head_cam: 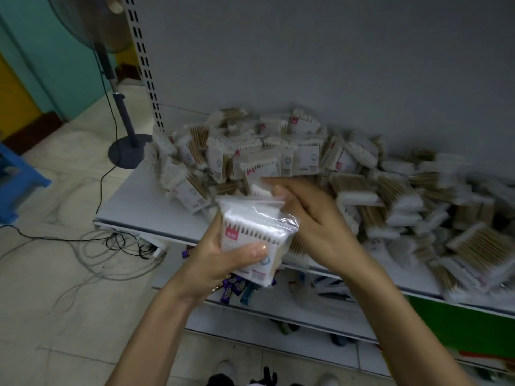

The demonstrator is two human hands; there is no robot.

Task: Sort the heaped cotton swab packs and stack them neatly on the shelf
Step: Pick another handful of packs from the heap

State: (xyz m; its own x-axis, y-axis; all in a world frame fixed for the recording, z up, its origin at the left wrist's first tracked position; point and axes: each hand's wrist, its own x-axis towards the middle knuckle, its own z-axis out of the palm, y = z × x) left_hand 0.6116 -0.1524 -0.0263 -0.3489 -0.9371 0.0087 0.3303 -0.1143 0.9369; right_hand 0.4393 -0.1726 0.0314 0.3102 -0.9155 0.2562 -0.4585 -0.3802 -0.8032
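A big heap of cotton swab packs (306, 160) covers the white shelf (133, 199) from its middle to the right end. My left hand (223, 263) grips a small stack of clear packs (256, 235) in front of the shelf edge, thumb across the front. My right hand (306, 215) is at the stack's top right, thumb and fingers pinching another swab pack (262, 190) at the top of the stack. That pack is blurred and partly hidden.
The shelf's left end is bare. A lower shelf (278, 305) holds small purple and blue items. A standing fan (125, 146) and loose cables (111, 246) are on the tiled floor at left, a blue stool (16, 179) at far left.
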